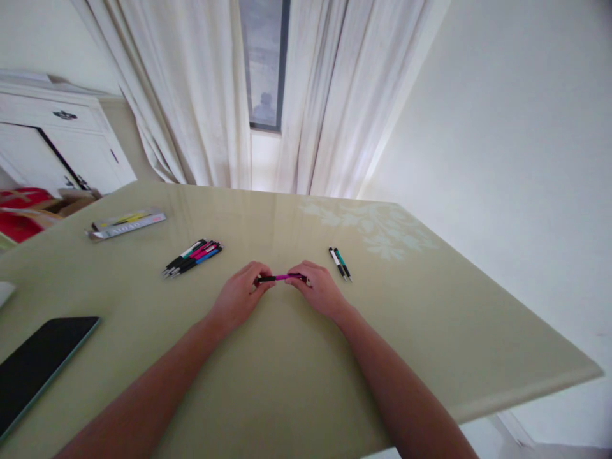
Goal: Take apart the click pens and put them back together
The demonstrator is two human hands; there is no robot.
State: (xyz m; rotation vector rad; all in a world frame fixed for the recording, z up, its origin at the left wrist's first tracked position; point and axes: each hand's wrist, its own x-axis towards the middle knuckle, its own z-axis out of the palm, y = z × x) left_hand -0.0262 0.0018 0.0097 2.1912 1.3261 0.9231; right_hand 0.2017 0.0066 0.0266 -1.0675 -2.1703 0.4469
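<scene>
Pen of slim plastic, purple on the barrel and black on the grip (281, 278), is held crosswise by both hands above the middle of the pale green tabletop (287, 389). The left hand (240, 292) pinches its black end between thumb and fingers, while the right hand (319, 291) grips the opposite end the same way, leaving a short stretch of the pen bare between them. Whether the pen touches the surface underneath cannot be told. Just beyond the right hand, on its right side, lie a white-and-black pen (337, 264) and a teal-and-black pen (343, 265), side by side and slanting the same way. Left of the left hand, a loose pile of pens with white, green, pink and blue barrels and black grips (194, 257) rests with the tips pointing toward the near left. Farther back on that side is a clear plastic packet with a pale printed strip and yellow contents (127, 224). A flat black slab with a light edge (43, 366) lies at the near left, cut off by the picture's border. Behind the tabletop, cream fabric curtains (201, 89) flank a narrow dark-framed window (264, 64).
</scene>
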